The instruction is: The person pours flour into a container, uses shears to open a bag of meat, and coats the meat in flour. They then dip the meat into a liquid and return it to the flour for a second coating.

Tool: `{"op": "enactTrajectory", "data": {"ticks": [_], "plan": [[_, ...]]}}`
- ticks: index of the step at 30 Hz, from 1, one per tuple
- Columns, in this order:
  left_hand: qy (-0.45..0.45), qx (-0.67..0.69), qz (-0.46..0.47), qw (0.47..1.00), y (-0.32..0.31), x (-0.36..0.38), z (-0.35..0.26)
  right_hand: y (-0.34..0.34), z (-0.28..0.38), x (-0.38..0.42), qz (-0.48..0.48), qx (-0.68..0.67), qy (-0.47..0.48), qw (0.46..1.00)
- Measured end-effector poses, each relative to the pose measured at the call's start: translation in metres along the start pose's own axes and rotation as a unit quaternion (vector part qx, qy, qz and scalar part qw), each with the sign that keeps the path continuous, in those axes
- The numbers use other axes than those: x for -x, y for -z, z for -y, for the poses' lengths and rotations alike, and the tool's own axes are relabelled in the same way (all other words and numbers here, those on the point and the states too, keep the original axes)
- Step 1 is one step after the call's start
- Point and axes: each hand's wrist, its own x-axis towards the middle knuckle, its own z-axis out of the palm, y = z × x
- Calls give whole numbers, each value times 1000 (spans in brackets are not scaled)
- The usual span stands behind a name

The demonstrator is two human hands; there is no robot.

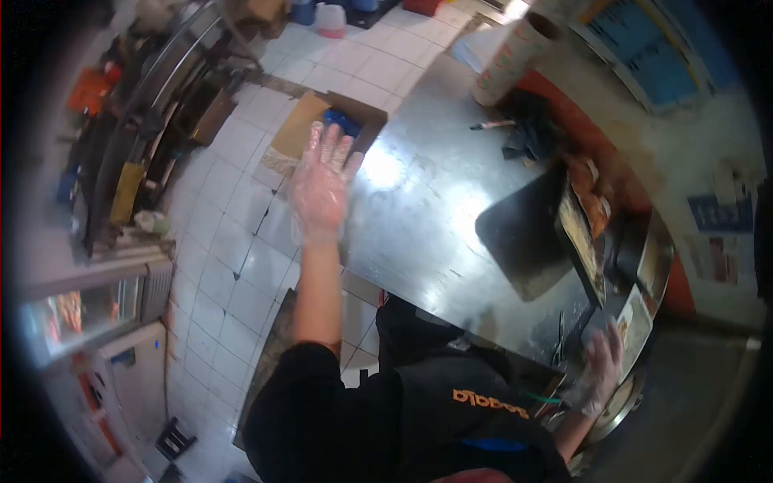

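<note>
My left hand [322,181], in a clear plastic glove, is raised with its fingers spread beside the left edge of the metal table [419,217]. Nothing is in it. At the lower right, my right hand [600,366], also gloved in clear plastic, has its fingers stretched out close to a pale tray [636,326] and holds nothing visible. Just left of it lies a pair of scissors [559,342]. A dark baking tray [519,233] stands tilted on the table, beside a long tray [584,241] with browned food [592,197].
A wide printed roll [515,60] stands at the table's far end, near crumpled black plastic [531,133]. Beyond my left hand is an open cardboard box [366,121] with something blue inside. A round pot [620,410] sits below my right hand. Cluttered shelves [153,121] line the left.
</note>
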Motion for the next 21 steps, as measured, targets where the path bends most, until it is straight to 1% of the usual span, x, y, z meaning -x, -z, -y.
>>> {"op": "enactTrajectory", "data": {"ticks": [1, 2, 3, 4, 5, 6, 7, 9, 10, 11, 12, 13, 14, 15, 16, 17, 18, 19, 21], "plan": [[19, 2, 13, 1000, -28, 13, 16, -30, 4, 7, 30, -38, 50, 998], [16, 100, 87, 991, -54, 28, 34, -48, 7, 10, 114, -55, 70, 990], [15, 200, 153, 968, -79, 42, 53, -70, 21, 21, 199, -75, 89, 973], [40, 208, 161, 964, -106, 55, 72, -85, 14, 20, 258, -90, 143, 951], [25, 138, 92, 986, -132, 69, 91, -100, 27, 22, 315, -28, 204, 926], [9, 62, 26, 998, -154, 82, 110, -110, 31, 22, 318, 23, 279, 906], [33, 67, 38, 997, -173, 93, 128, -115, 32, 22, 319, 78, 348, 878], [22, -4, -30, 999, -204, 110, 162, -113, 39, 25, 263, 96, 377, 883], [-43, -199, 37, 978, -200, 122, 184, -107, 37, 23, 243, 97, 374, 890], [-31, -196, 53, 979, -202, 132, 200, -100, 31, 18, 228, 63, 356, 904], [-59, -212, 117, 969, -205, 140, 212, -91, 24, 12, 213, 26, 340, 916], [-86, -224, 181, 954, -210, 148, 225, -81, 13, 5, 195, 25, 339, 920], [-21, -180, 105, 978, -235, 156, 230, -67, -1, -4, 174, 34, 385, 906], [-5, -173, 122, 977, -247, 165, 241, -50, -7, -7, 152, 48, 429, 889], [-1, -174, 131, 976, -255, 172, 252, -31, -10, -7, 153, 57, 432, 887], [2, -174, 138, 975, -266, 181, 265, -10, -14, -6, 130, 64, 428, 892], [92, -87, 68, 990, -295, 191, 267, 11, -19, -6, 174, 49, 410, 894], [118, -79, 99, 985, -305, 201, 275, 33, -25, -8, 222, 31, 392, 892], [138, -93, 130, 978, -325, 224, 307, 91, -41, -25, 228, 43, 384, 894]]}}
